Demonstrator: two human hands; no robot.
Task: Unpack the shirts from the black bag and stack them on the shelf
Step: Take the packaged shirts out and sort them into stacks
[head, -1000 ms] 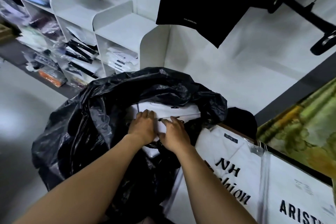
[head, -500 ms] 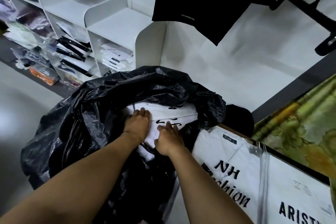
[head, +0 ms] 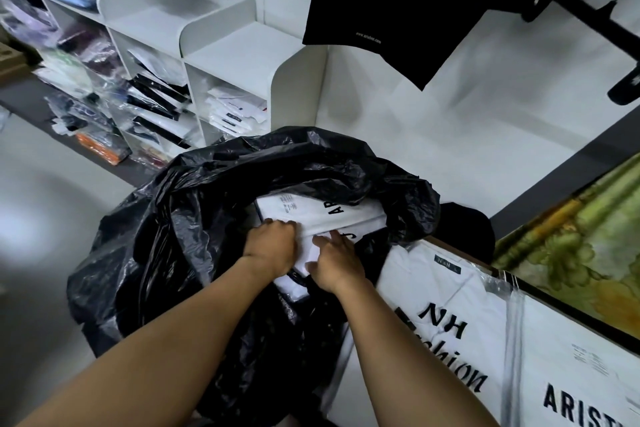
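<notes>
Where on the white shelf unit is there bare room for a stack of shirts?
Bare: the shelf unit's nearer top and the next top to its left, both against the wall. Crowded: the cubbies beneath, and the left shelves.

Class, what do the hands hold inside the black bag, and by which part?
White packaged shirts: left hand curls over their near edge; right hand lies flat beside it.
</notes>
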